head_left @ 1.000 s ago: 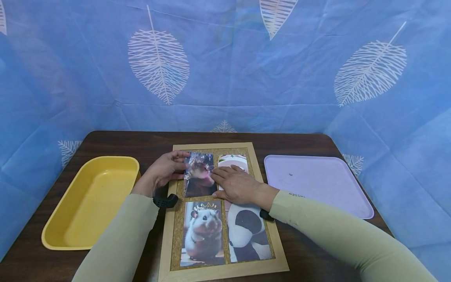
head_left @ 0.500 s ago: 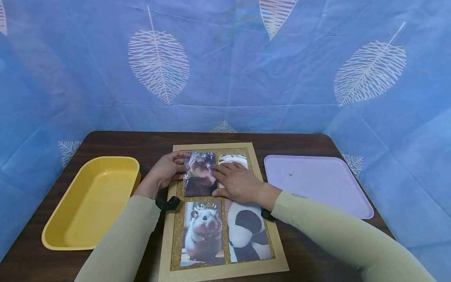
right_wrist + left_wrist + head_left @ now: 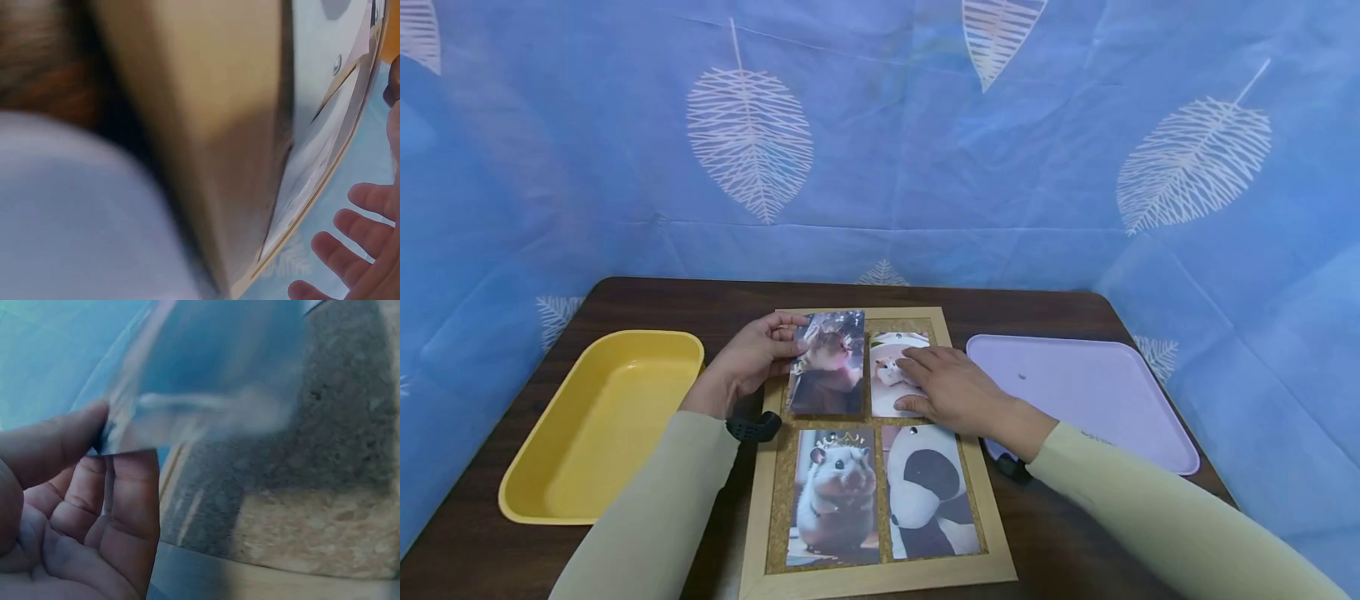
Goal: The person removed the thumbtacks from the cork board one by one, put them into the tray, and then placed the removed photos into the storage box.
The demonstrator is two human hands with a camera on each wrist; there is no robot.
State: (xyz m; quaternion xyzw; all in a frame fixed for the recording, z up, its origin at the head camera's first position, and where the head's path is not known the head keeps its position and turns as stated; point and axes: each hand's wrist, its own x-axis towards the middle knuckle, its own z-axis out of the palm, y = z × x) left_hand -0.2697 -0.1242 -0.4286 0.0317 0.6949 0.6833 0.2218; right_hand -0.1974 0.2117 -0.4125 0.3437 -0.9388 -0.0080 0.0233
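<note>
I make out a curtained booth: blue leaf-print cloth (image 3: pixel 887 142) walls in three sides of a wood-grain surface (image 3: pixel 1045 542).

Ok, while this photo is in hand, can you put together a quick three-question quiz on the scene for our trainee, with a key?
1. Multiple choice: what does the left hand pinch?
A) the yellow tub
B) the upper-left photo
C) the upper-right photo

2. True or false: the lavender tray lies to the right of the corkboard in the head view.

3. Fill in: the animal in the lower-left photo wears a ____ on its head.

Key: 1. B; 2. True; 3. crown.
</note>
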